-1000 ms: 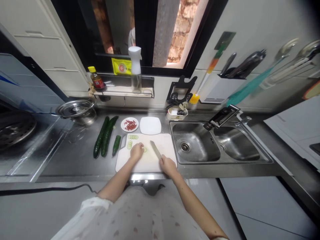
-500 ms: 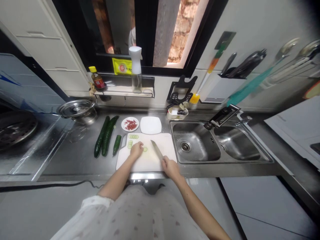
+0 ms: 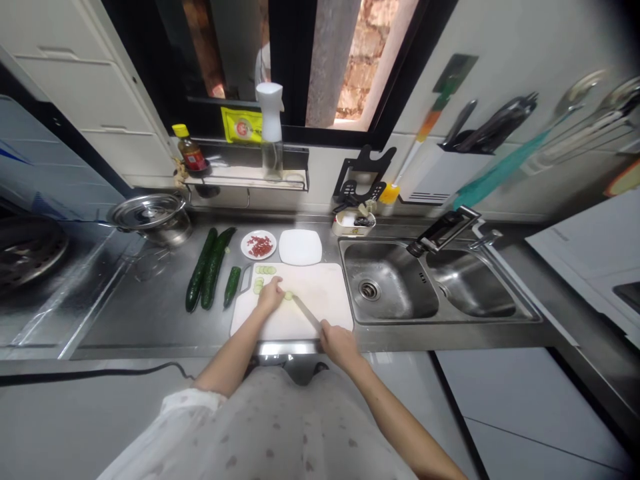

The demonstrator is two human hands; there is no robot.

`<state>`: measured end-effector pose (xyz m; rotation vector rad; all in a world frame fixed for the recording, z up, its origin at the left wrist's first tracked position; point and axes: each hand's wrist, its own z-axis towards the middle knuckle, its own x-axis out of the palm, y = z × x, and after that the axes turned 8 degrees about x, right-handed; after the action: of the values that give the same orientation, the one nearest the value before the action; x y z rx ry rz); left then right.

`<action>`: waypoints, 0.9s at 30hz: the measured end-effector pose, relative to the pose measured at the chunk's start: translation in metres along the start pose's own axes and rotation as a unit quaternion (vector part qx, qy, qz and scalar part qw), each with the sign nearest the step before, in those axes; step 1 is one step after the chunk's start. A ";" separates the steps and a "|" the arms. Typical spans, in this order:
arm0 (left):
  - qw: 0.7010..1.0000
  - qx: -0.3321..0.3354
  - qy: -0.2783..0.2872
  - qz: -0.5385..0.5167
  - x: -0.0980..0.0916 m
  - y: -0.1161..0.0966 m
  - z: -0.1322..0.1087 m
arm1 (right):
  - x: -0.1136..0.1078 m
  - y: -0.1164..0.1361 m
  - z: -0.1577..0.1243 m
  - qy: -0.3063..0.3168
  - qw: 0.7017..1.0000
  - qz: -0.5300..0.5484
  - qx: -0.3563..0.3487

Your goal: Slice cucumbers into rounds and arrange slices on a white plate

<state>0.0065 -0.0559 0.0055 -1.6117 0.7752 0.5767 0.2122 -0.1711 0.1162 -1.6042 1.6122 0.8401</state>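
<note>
My right hand (image 3: 340, 343) is closed round the handle of a kitchen knife (image 3: 309, 315). The blade slants low over the white cutting board (image 3: 325, 293), its tip at a pale cucumber slice (image 3: 289, 296). Just left of that slice rests my left hand (image 3: 271, 295), its fingers slightly apart with nothing visible between them. More cucumber slices (image 3: 265, 270) lie overlapped in a short row at the board's upper left, with another small group (image 3: 258, 285) below, partly hidden by my left hand. A cut cucumber piece (image 3: 232, 287) lies beside the board, left of its handle.
Two whole cucumbers (image 3: 215, 270) lie farther left, near a lidded steel pot (image 3: 153, 217). Behind the board stand a white plate with chopped red bits (image 3: 260, 246) and a white square plate (image 3: 301, 247). A double sink (image 3: 395, 280) adjoins on the right.
The knife has swung left and lower, bringing its tip from above the board to the cucumber slice. My left hand has drawn slightly left and away from that slice.
</note>
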 end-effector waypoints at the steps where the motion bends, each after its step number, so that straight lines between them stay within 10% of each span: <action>1: 1.000 -0.001 0.000 -0.001 0.000 0.000 0.000 | 0.000 0.002 0.002 0.002 1.000 -0.003 -0.002; 27: 1.000 -0.004 -0.006 -0.004 -0.004 0.011 0.004 | 0.011 -0.004 0.032 -0.009 0.998 -0.019 -0.064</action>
<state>-0.0042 -0.0520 0.0005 -1.6171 0.7572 0.5849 0.2170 -0.1504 0.0901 -1.7052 1.5362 0.9522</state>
